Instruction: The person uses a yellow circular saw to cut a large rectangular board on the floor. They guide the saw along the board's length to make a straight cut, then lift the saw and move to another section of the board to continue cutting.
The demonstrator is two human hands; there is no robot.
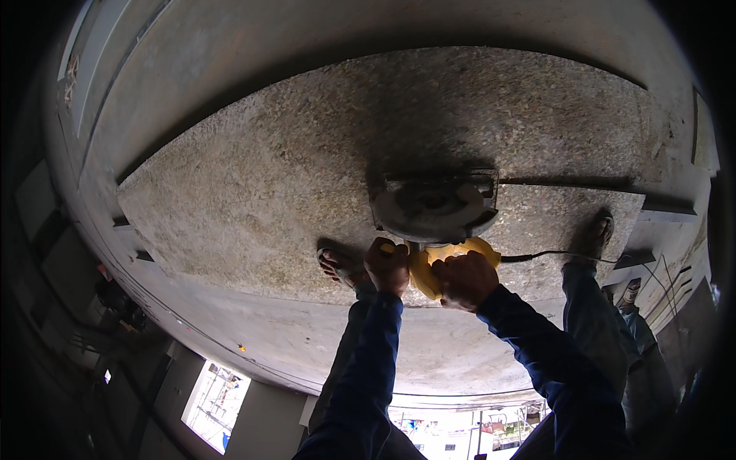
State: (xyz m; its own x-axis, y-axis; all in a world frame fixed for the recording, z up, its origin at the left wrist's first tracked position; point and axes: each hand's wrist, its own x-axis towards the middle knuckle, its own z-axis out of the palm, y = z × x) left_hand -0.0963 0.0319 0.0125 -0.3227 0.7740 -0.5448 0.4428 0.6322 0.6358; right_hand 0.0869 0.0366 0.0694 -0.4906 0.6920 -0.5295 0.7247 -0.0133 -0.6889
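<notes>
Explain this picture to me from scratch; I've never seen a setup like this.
No robot here: a person works with two bare hands. The camera sits on the person's head and looks down, and its very wide lens makes straight edges look curved. The forearms in dark blue sleeves come up from the lower edge. The left hand and the right hand both grip a yellow and dark circular saw. It rests on a large speckled board. A dark gap runs from the saw toward the board's right edge, and a black cord leads off to the right.
</notes>
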